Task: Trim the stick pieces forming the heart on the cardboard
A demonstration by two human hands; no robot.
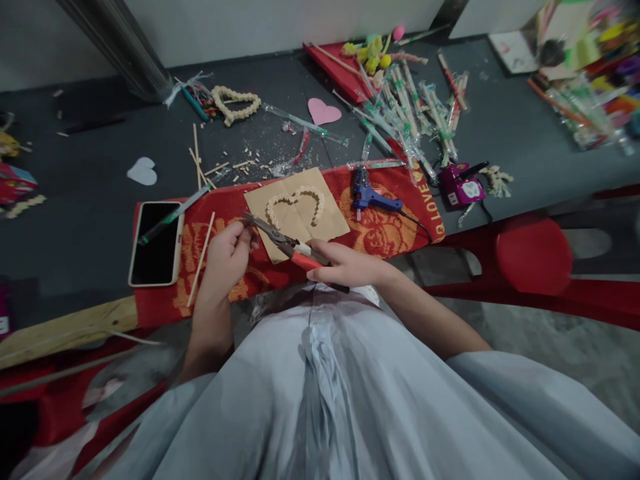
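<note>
My right hand (345, 262) grips the red and white handles of a pair of pliers (280, 238), whose jaws point left. My left hand (231, 250) is closed in a pinch by the tips of the jaws; whatever its fingers hold is too small to make out. Behind the pliers lies a brown paper card (327, 230), and on it a heart outline of short stick pieces (320, 193), with its lower part partly hidden. A loose wooden chopstick (202, 259) rests left of my left hand on the red towel (260, 280).
A phone (156, 243) with a wrapped stick across it lies at left. A blue glue gun (373, 195) is at right on the towel. Wrapped chopsticks (400, 100) pile up behind. Cut bits, a pink paper heart (324, 112) and another stick heart (236, 105) lie farther back.
</note>
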